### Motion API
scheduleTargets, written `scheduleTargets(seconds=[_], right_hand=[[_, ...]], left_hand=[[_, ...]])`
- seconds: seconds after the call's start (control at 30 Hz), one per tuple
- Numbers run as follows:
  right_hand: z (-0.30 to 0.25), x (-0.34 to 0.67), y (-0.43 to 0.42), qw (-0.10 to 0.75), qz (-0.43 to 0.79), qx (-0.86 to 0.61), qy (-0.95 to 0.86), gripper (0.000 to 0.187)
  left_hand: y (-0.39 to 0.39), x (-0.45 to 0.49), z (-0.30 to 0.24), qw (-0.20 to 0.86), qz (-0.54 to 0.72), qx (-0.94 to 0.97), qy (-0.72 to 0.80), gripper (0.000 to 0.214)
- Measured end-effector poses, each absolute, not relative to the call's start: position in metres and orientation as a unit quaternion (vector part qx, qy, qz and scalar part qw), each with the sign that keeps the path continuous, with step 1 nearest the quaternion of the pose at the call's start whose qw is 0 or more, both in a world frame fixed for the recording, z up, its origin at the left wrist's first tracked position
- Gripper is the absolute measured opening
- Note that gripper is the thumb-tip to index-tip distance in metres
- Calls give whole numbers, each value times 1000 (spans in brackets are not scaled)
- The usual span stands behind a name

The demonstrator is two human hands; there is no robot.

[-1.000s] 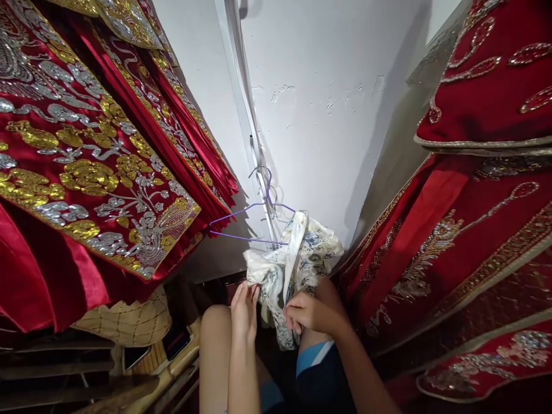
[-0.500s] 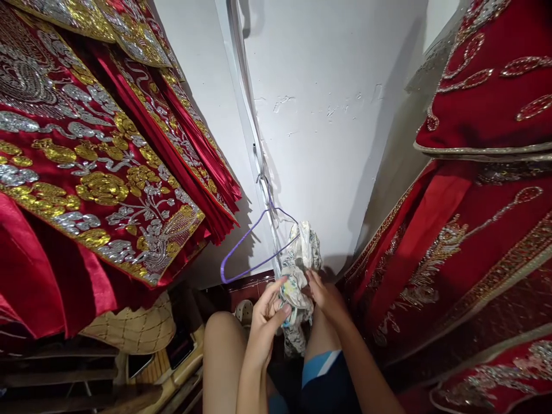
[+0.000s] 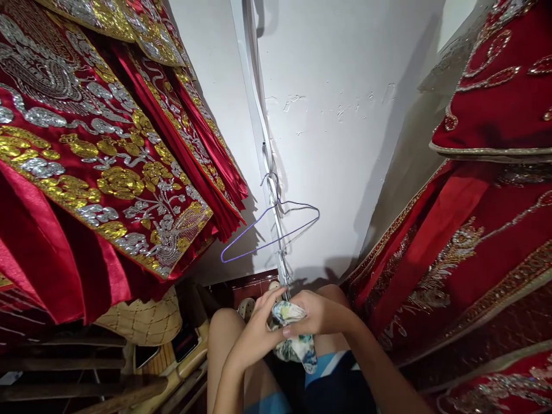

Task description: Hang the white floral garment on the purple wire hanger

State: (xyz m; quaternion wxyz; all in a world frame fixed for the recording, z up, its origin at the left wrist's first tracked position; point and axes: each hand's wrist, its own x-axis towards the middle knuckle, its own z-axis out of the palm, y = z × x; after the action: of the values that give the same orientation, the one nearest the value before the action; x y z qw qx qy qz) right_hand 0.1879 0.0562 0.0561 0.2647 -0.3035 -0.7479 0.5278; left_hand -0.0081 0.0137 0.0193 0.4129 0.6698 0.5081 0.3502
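A crumpled floral cloth (image 3: 295, 344), white with green, blue and yellow print, is bunched between my hands above my lap. My left hand (image 3: 260, 329) curves around its left side, thumb across the front and fingers over the top. From the right, my right hand (image 3: 318, 312) grips the bunched top, its fingers partly hidden behind the fabric. Just beyond them a bare purple wire hanger (image 3: 254, 248) hangs from a white strip on the wall, apart from the cloth.
Red garments with gold and silver embroidery (image 3: 121, 181) hang at left, and beaded red ones (image 3: 466, 241) at right. A tan quilted bag (image 3: 144, 322) and a phone (image 3: 185, 343) lie on wooden furniture at lower left. Light clogs (image 3: 246, 307) stand on the tiled floor.
The cloth has come down off the right end of the hanger into a bunch closer to my lap. My hands have drawn together around it, and the hanger has turned.
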Motion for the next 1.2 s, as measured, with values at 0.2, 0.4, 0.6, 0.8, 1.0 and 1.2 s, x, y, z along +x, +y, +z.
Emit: scheduleTargets(seconds=[0.2,0.4,0.6,0.8,1.0,1.2], right_hand=[[93,202,93,331,402,-336,-785,22],[67,200,174,437,366,-401,-717,40],[40,205,199,399,361,-406,-739,29],[55,233,171,411,344,-473,-699,27],[67,237,150,396,361,-468,-703,30],[65,241,142,394,296,-496,-715,17]], left_hand=[[24,-33,24,466,299,662,506,34],[31,-85,31,209,157,696,669,52],[40,-116,39,70,109,743,657,30],[47,-116,73,23,215,762,610,41],[69,-98,100,0,317,758,570,38],[111,-101,91,28,214,748,628,48]])
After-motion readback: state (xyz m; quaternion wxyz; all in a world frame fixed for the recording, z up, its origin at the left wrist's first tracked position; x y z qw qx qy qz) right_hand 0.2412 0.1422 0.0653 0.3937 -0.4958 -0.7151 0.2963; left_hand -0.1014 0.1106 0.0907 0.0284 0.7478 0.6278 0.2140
